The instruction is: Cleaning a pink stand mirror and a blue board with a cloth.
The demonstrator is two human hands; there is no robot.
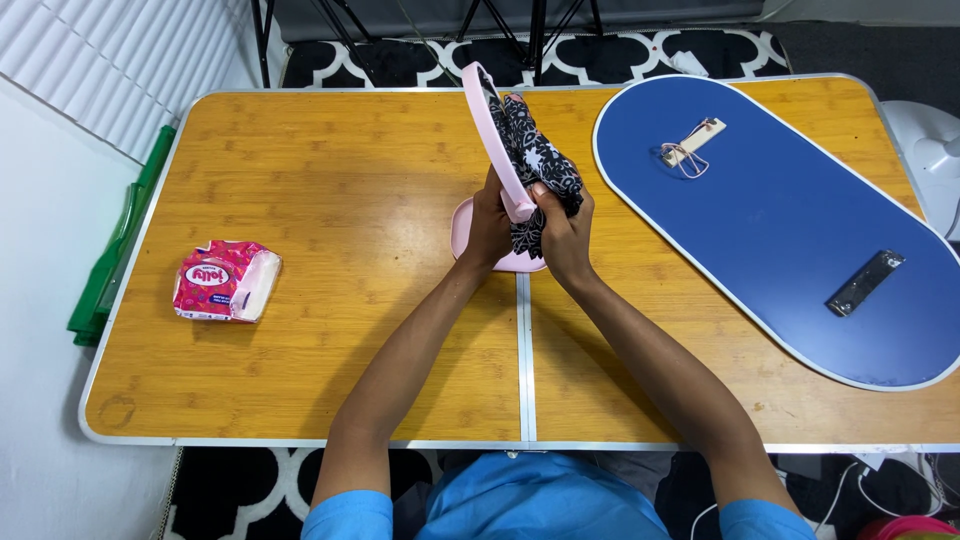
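Folding table (330, 200): orange wood-grain top, metal edge, centre seam running from 6 o'clock toward the middle. Directly on it:
- pink-and-red tissue pack (225, 281), torn open, at 9 o'clock near the left edge;
- pink stand base (463, 230), at centre;
- blue oval board (790, 220), from 1 to 4 o'clock, lying flat, its lower end reaching past the table's right edge.

Bare worktop (350, 200) lay open between the tissue pack (225, 281) at left and the pink stand mirror (497, 160) at centre, whose upright frame blocked the middle. The blue oval board (780, 240), bearing a small clip (690, 150) and a dark strip (866, 282), filled the right side.
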